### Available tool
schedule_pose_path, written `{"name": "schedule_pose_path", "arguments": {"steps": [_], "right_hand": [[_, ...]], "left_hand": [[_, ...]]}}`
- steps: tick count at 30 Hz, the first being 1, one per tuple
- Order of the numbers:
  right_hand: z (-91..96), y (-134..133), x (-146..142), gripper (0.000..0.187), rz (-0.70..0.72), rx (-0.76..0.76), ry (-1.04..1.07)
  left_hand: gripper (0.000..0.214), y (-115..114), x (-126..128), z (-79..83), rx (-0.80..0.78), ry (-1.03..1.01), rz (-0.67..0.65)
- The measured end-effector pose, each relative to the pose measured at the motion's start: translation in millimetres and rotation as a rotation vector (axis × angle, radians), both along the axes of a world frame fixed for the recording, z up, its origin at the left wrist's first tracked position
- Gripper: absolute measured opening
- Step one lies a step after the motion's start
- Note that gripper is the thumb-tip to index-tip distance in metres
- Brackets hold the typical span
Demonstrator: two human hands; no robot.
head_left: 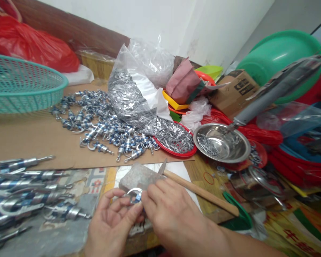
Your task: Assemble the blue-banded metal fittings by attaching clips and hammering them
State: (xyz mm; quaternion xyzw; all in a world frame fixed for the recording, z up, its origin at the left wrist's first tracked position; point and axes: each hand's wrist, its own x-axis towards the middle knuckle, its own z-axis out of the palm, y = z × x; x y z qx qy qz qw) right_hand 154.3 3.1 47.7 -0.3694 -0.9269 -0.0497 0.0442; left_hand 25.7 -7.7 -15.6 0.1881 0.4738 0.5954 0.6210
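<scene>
Between my hands is a small metal fitting with a blue collar and a curved silver lever. My left hand pinches it between thumb and fingers, the palm turned up. My right hand is closed against the fitting's right side; its fingertips hide whatever they grip. Just beyond my hands lies a grey block, and a hammer with a wooden handle slants away to the right. Several similar fittings lie in a blurred group at the left.
A heap of blue-and-silver fittings covers part of the cardboard. Behind it stands a plastic bag of metal clips. A red plate holds more clips, beside a steel bowl under a grey tool. A turquoise basket stands left.
</scene>
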Motion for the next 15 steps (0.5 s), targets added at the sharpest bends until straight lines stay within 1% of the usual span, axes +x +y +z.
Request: {"name": "schedule_pose_path", "arguments": {"steps": [2,5,6,7,9,10,11,12,13,15], "right_hand": [[1.1,-2.1,4.7,0.011,-0.030,-0.097,0.053],[-0.6,-4.7,18.9,0.031,-0.076,-0.294,0.165],[-3.5,-4.7,26.1,0.037,-0.093,-0.329,0.228],[-7.9,-3.9,34.5,0.040,-0.128,-0.322,0.306],[-21.0,-0.2,54.9,0.039,-0.260,-0.198,0.437],[-28.9,2.2,65.9,0.037,-0.348,-0.129,0.454],[-36.9,4.5,76.5,0.036,-0.432,-0.094,0.414],[-44.3,6.4,86.0,0.035,-0.497,-0.105,0.345],[-50.4,7.4,93.7,0.032,-0.542,-0.148,0.271],[-56.2,6.1,102.4,0.021,-0.587,-0.234,0.222]], "left_hand": [[0.052,-0.5,-0.5,-1.5,-0.007,0.004,-0.002],[0.053,-1.2,-1.7,-4.4,-0.026,0.036,-0.014],[0.053,-1.2,-2.1,-5.4,-0.035,0.054,-0.023],[0.054,-1.2,-2.4,-6.2,-0.042,0.068,-0.035],[0.055,-1.1,-2.5,-7.0,-0.044,0.085,-0.053],[0.054,-1.0,-2.3,-6.7,-0.040,0.087,-0.054],[0.053,-1.0,-1.8,-6.1,-0.034,0.087,-0.048],[0.052,-1.1,-1.3,-5.2,-0.025,0.088,-0.039],[0.050,-1.3,-0.7,-4.3,-0.018,0.089,-0.028],[0.049,-1.5,-0.1,-3.1,-0.014,0.090,-0.022]]}}
